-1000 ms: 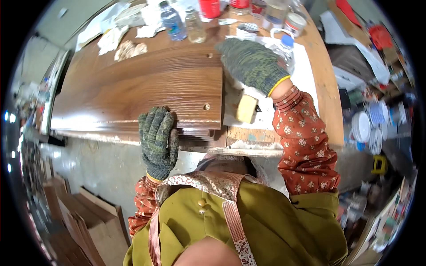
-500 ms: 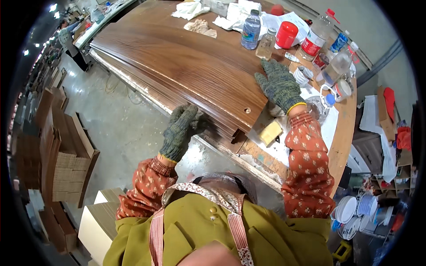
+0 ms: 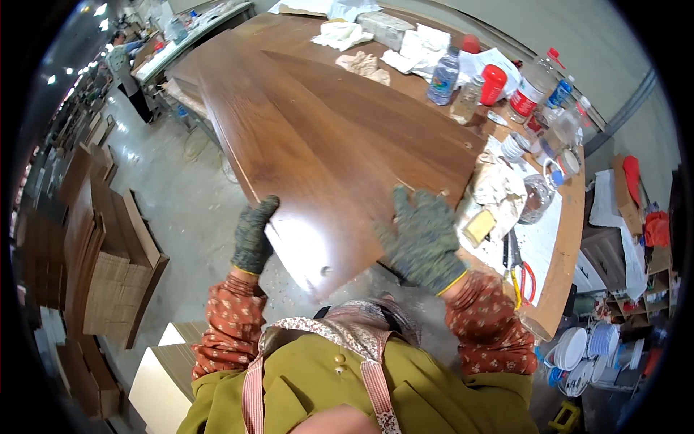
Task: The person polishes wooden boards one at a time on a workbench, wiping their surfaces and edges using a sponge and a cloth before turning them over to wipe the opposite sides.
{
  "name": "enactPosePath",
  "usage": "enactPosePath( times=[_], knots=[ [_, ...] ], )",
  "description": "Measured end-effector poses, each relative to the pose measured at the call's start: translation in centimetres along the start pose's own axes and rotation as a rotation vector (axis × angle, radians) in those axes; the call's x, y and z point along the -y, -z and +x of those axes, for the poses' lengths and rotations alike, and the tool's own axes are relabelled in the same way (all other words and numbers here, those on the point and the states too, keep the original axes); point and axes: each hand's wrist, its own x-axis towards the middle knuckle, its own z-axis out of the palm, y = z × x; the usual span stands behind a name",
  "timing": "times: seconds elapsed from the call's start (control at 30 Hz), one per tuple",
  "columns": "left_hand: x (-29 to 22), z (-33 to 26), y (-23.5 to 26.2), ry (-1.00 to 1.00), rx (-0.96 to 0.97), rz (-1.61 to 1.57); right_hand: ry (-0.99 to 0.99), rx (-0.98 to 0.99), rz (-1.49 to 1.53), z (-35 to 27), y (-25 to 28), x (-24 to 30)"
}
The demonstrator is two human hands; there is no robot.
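A glossy brown wood-grain panel [image 3: 303, 159] reaches over the table's near edge toward me, its near end above the floor. My left hand [image 3: 253, 235], in a dark green knit glove, is closed on its left edge near that end. My gloved right hand [image 3: 423, 239] lies on the panel's right side with fingers spread. Another brown panel [image 3: 412, 119] lies beside it toward the bottles, partly overlapped. A yellow sponge block [image 3: 478, 227] and a crumpled cream cloth [image 3: 499, 189] sit right of my right hand.
Red-and-yellow-handled scissors or pliers [image 3: 522, 278] lie at the table's right edge [image 3: 560, 282]. Bottles, including a blue-labelled one [image 3: 443, 77], and a red container [image 3: 493, 83] crowd the back right. Stacked boards [image 3: 108, 275] stand on the floor at left; a person [image 3: 123, 69] is far off.
The upper panel has turned and come toward me past the table edge. My right hand has moved nearer and left, from the panel's right end; my left hand has shifted left. The view has shifted.
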Motion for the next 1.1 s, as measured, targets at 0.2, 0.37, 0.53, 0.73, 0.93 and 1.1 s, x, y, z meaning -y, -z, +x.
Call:
enactPosePath(
  times=[0.2,0.37,0.53,0.73,0.93,1.1],
  knots=[
    [-6.4,0.3,9.8,-0.257,-0.164,0.365,0.202,-0.139,0.386,-0.2,-3.8,9.8],
    [-5.6,-3.1,19.3,-0.843,0.028,1.301,0.357,-0.018,0.716,-0.2,-4.4,11.1],
    [0.1,-7.9,27.8,-0.213,-0.177,-0.225,0.302,-0.399,0.466,-4.6,-3.3,5.1],
    [0.7,-12.5,22.5,-0.086,-0.116,0.347,-0.625,-0.62,0.422,-9.0,-3.1,-7.3],
    [1.7,-11.7,8.9,-0.18,0.163,0.099,-0.564,-0.185,0.012,-7.4,-5.1,-9.8],
    [5.7,-9.3,8.7,-0.116,-0.302,-0.584,-0.417,0.161,-0.053,-6.7,-4.8,-11.4]
  ],
)
